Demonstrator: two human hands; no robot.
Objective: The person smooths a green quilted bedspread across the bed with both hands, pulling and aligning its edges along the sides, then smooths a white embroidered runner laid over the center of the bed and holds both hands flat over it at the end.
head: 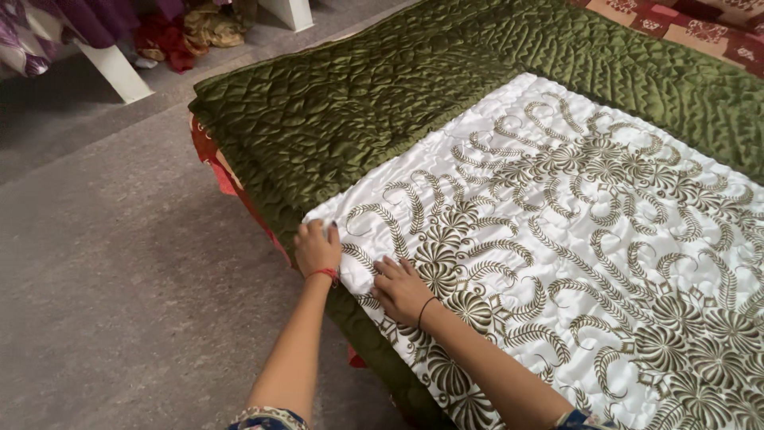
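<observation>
Left hand: the left hand (316, 248) lies at the near-left corner of the white quilt (573, 239), fingers curled down over its edge; they look closed on the cloth, though the fingertips are hidden, so how firmly cannot be told. A red thread band (325, 274) circles the wrist.
Right hand: the right hand (403, 290) rests just right of the left one, palm down, fingers spread and flat on the quilt, gripping nothing. A thin dark band (424, 307) sits on this wrist.
White quilt: satin, stitched with olive fern and flower scrolls; it lies spread flat, running from the hands toward the far right and out of view at the right and near edges.
Green quilt: a dark olive quilted cover (358, 111) lies under the white one, showing as a wide margin on the left and far sides and as a narrow strip along the near edge.
Bed edge: red patterned cloth (213, 163) peeks out below the green cover's left corner; a red and cream patterned spread (692, 24) shows at the far right.
Floor: grey floor (119, 279) fills the left, open beside the bed.
Far left: white furniture legs (115, 72) stand with bundled purple and red cloth (171, 32) behind them, well apart from the hands.
</observation>
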